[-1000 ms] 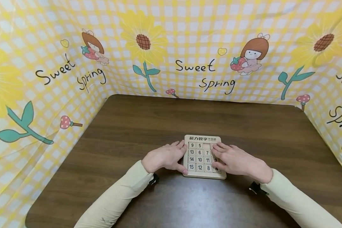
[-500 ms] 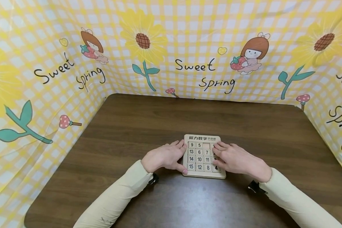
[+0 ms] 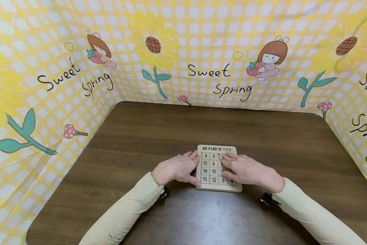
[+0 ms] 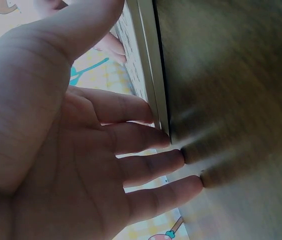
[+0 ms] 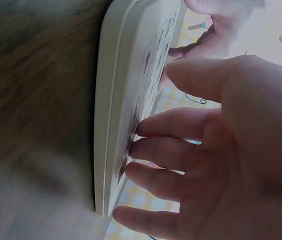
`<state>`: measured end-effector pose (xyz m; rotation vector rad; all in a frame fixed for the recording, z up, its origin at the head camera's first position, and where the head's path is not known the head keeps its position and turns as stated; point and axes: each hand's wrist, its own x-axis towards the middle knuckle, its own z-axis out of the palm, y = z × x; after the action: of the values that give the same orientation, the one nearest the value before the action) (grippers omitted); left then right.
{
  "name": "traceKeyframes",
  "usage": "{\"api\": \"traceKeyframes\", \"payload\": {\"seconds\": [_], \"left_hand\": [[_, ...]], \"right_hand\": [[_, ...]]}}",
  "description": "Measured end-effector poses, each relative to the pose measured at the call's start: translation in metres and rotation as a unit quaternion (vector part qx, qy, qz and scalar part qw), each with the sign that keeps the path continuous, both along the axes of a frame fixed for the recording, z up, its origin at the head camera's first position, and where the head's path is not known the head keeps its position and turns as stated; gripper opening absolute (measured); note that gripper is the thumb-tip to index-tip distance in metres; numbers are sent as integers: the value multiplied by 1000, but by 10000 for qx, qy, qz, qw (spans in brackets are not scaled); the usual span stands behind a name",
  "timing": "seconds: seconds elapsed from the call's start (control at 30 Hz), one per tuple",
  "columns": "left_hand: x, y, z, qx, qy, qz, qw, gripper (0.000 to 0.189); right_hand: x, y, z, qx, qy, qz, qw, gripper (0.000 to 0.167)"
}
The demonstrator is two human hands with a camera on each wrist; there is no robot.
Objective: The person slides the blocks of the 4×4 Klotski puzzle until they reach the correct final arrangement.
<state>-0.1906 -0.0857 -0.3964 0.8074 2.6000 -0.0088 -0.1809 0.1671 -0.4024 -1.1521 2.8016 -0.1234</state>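
A wooden number sliding puzzle [image 3: 218, 187] lies flat on the table, with Chinese lettering along its far rim. Uncovered tiles include 9, 5, 13, 6, 14, 10, 15, 12 and 8. My left hand [image 3: 178, 168] rests against the puzzle's left edge, thumb at the near left corner. In the left wrist view, its straight fingers [image 4: 141, 137] touch the edge and the tabletop. My right hand [image 3: 247, 170] lies over the right-hand columns, its fingertips on the tiles, hiding several numbers and most of the top-row gap. The right wrist view shows these fingers [image 5: 168, 152] extended onto the puzzle's face.
The dark wooden table [image 3: 159, 129] surrounds the puzzle. Yellow checked cloth [image 3: 201, 41] with sunflowers and "Sweet Spring" lettering walls off its back and both sides. A black strap [image 3: 269, 200] shows under the right wrist.
My right hand has slid left across the puzzle, its fingers now over the top-row gap that showed earlier, covering more of the third column. The left hand and the puzzle have stayed in place.
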Motion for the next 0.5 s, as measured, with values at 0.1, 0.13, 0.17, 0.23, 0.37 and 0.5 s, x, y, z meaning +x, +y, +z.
{"api": "traceKeyframes", "payload": {"seconds": [0.1,0.13,0.17,0.23,0.37,0.5], "left_hand": [[0,0,0,-6,24,-23,10000,104],[0,-1,0,-10,30,-19,10000,103],[0,-1,1,-20,41,-20,10000,103],[0,-1,1,-44,69,-18,10000,104],[-1,-1,0,-44,65,-22,10000,104],[-1,0,0,-48,55,-38,10000,104]], "right_hand": [[-1,-4,0,-24,-68,52,10000,58],[-2,-5,0,-11,-64,70,10000,58],[-2,-6,0,-4,-51,85,10000,58],[-2,-6,0,29,-68,81,9999,58],[0,-3,2,75,-165,-10,9998,58],[6,7,4,65,-53,-99,9999,57]]}}
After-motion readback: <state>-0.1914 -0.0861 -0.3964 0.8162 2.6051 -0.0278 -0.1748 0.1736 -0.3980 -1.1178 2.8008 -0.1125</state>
